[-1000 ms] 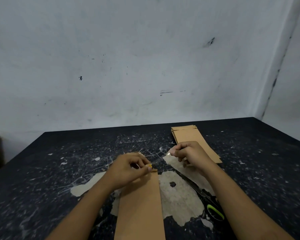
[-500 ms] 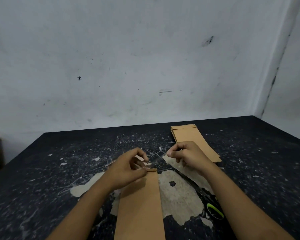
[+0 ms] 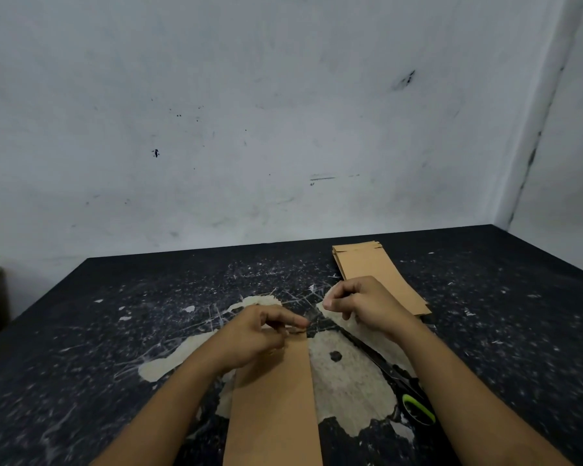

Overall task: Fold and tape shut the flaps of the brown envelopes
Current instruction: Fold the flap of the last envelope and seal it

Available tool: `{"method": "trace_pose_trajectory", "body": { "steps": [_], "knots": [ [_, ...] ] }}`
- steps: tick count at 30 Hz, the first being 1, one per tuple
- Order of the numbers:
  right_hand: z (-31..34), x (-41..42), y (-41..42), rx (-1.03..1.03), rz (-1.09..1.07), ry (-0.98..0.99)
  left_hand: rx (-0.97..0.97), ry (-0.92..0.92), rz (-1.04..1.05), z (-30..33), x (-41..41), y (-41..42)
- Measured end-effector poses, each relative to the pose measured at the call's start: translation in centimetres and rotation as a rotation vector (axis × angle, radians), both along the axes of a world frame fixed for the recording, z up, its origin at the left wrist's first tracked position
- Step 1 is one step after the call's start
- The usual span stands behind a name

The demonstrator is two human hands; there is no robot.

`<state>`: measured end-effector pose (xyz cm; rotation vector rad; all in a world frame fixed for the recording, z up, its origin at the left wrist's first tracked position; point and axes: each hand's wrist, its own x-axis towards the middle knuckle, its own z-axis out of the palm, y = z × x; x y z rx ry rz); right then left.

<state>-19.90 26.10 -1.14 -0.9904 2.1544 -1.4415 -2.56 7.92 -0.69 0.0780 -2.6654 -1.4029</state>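
A: Starting at the left, how is the left hand (image 3: 260, 334) set?

B: Its forearm comes up from the near edge of the bench (image 3: 115, 331), and the hand sits palm down over the far end of the brown envelope (image 3: 273, 405). The forefinger reaches right along that end, at the folded flap (image 3: 298, 330). The other fingers are curled; whether they pinch the flap or just press it, I cannot tell.

A: And the envelope itself?

B: It lies flat, mid-bench, its long axis running from the near edge toward the far edge, flap end pointing away from the person.

A: The right hand (image 3: 360, 304)?

B: Raised a little beyond and right of the envelope's far end, fingers curled in, thumb and forefinger tips pressed together. A faint clear strip seems to run from them toward the flap, too blurred to be sure.

A: Further right?

B: Black scissors with a green handle (image 3: 414, 403) lie partly under the right forearm. A stack of brown envelopes (image 3: 374, 267) lies toward the far right corner, long axis also near-to-far.
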Motion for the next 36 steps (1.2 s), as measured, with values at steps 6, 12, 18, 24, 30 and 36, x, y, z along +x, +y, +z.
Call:
{"method": "trace_pose_trajectory", "body": {
  "steps": [6,12,18,24,30,36],
  "knots": [
    [0.2,0.0,0.0,0.009,-0.033,0.022,0.052,-0.051,-0.01,0.0,0.0,0.3],
    [0.2,1.0,0.0,0.125,-0.047,0.069,0.025,-0.147,-0.048,0.2,0.1,0.2],
    [2.5,1.5,0.4,0.277,-0.109,-0.06,0.028,-0.159,-0.033,0.8,0.6,0.2],
    [3.1,2.3,2.2,0.354,-0.162,-0.064,0.055,-0.172,-0.066,0.6,0.6,1.4],
    [3.1,2.6,6.1,0.485,-0.194,0.036,0.195,-0.151,-0.097,0.4,0.7,1.8],
    [4.2,4.4,9.7,0.844,-0.032,0.046,0.25,-0.052,-0.031,0.8,0.8,2.6]
  ]
}}
